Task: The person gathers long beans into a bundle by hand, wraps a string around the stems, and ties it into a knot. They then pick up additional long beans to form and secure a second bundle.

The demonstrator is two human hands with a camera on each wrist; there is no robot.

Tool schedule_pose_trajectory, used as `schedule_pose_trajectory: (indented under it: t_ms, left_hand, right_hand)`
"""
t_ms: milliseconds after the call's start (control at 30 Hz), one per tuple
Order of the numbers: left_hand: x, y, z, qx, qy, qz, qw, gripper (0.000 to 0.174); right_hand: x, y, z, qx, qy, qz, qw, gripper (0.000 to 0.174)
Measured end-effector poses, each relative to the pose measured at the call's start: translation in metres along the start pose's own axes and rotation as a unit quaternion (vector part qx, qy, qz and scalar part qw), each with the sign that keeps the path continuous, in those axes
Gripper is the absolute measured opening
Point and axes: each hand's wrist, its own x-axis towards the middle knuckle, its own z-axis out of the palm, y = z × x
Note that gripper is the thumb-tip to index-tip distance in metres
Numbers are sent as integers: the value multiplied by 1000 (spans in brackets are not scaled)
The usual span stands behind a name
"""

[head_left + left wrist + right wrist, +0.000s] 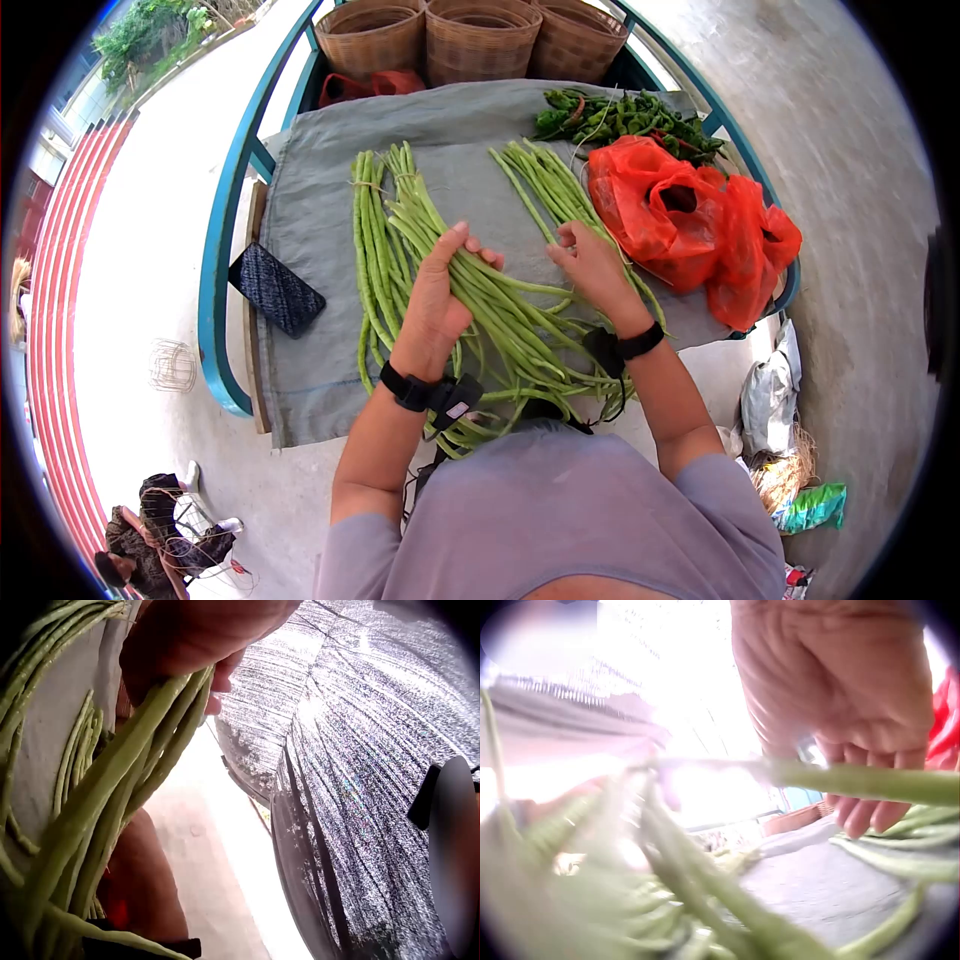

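Observation:
In the head view my left hand [435, 305] grips a thick bundle of long green beans [490, 300], its thumb lying along the top; the tail ends spread toward my body. The left wrist view shows these beans [142, 757] coming out from under the curled left hand [202, 637]. My right hand [595, 270] is over the left edge of a smaller group of beans [555, 190], with its fingers loosely bent. From the right wrist view, its fingers [862, 814] hang beside beans; its thumb is hidden there. Tied beans [370, 240] lie left of the held bundle.
A grey cloth [310, 200] covers the cart bed, with a blue-green rail [215, 260] around it. Red bags [660, 220] and leafy green peppers or greens [630, 120] lie at the right, a dark patterned phone-like object [278, 290] at the left. Wicker baskets [480, 45] stand behind.

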Motion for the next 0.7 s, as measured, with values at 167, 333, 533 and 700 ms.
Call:
schedule_pose_trajectory:
  t_ms: [167, 333, 533, 700]
  left_hand:
    - [-1, 1, 5, 12, 90, -4, 996, 20]
    - [4, 5, -6, 38, 66, -18, 997, 22]
    - [7, 4, -11, 50, 70, -17, 996, 32]
    - [13, 4, -22, 23, 53, -30, 998, 31]
  right_hand:
    - [26, 37, 20, -265, 2, 9, 964, 29]
    - [15, 26, 12, 72, -19, 92, 993, 21]
    - [-26, -18, -17, 392, -104, 109, 908, 30]
    - [-62, -25, -12, 398, -97, 33, 912, 31]
